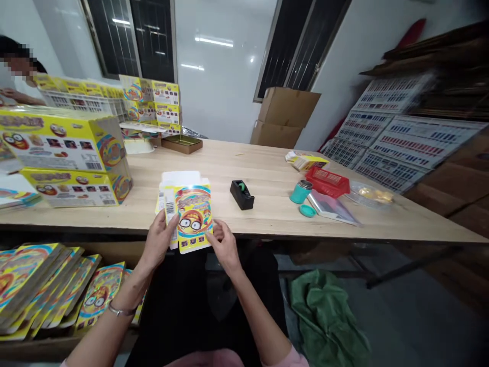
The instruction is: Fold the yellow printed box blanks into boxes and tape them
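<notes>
Printed cardboard box blank [193, 216] gripped in my left hand [157, 242], my right hand [225, 248] touching its lower edge, above the desk [267, 204], tape dispenser [242, 194] just beyond.

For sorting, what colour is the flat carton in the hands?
The flat carton is yellow with a rainbow ring; head view.

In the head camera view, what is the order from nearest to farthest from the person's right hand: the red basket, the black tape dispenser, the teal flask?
From the right hand:
1. Black tape dispenser, on the table, ahead of the hand.
2. Teal flask, farther right on the table.
3. Red basket, just beyond the flask, to its right.
</notes>
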Available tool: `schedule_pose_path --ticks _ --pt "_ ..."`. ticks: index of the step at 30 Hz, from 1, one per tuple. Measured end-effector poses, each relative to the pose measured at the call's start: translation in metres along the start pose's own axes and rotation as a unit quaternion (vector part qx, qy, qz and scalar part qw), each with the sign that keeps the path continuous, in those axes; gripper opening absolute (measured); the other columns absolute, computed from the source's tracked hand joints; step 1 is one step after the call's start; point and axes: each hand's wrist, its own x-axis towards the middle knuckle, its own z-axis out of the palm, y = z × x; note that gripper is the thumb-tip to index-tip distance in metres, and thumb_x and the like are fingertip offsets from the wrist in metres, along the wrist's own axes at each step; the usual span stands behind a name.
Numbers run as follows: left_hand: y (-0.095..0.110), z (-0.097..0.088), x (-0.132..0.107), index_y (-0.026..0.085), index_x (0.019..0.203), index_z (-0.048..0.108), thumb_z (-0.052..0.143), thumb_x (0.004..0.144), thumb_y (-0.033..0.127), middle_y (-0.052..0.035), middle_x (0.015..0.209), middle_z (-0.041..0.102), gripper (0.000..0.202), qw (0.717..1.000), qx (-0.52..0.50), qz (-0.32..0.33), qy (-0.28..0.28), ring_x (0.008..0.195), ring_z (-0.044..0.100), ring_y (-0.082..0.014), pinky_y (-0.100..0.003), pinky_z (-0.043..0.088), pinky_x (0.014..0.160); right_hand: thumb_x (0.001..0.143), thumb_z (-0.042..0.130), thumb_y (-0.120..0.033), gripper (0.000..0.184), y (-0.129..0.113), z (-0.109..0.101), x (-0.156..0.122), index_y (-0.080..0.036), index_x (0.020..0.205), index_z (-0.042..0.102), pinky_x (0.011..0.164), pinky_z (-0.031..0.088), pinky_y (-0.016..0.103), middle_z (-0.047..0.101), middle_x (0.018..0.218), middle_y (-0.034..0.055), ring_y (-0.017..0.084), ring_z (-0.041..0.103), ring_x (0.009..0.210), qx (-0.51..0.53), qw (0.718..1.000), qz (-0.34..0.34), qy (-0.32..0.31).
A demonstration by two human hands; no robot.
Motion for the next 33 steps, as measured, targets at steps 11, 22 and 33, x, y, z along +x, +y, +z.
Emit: schedule_pose_path --ticks 11,22,33 --pt "-0.015 0.026 -0.039 0.018 0.130 0.059 0.066 0.083 0.049 -0.0089 0.127 0.067 0.057 0.970 0.105 -0.017 -0.217 0.108 0.067 -0.0284 -0.035 0.057 0.090 0.080 0.072 -0.048 0.038 -0.081 -0.052 -0.002 -0.018 0.096 0.056 0.089 0.046 0.044 0.055 0.101 0.0108 0.027 0.050 0.097 -0.402 0.876 -0.247 0.101" --pt "-0.031 0.015 -0.035 0.019 0.135 0.053 0.061 0.085 0.051 -0.0116 0.127 0.066 0.060 0.959 0.224 0.046 -0.167 0.110 0.066 -0.0296 -0.043 0.056 0.092 0.074 0.076 -0.035 0.044 -0.068 -0.051 0.000 -0.023 0.111 0.057 0.089 0.047 0.036 0.066 0.087 0.0002 0.022 0.062 0.097 -0.222 0.970 -0.095 -0.008" --pt "-0.046 0.054 -0.040 0.008 0.149 0.026 0.068 0.078 0.056 -0.0257 0.145 0.046 0.095 0.853 0.429 0.282 -0.092 0.134 0.047 -0.0372 -0.052 0.042 0.108 0.079 0.071 -0.028 0.029 -0.069 -0.055 -0.006 -0.024 0.105 0.060 0.092 0.049 0.039 0.073 0.083 0.0003 0.022 0.066 0.094 -0.088 0.991 -0.070 0.066"
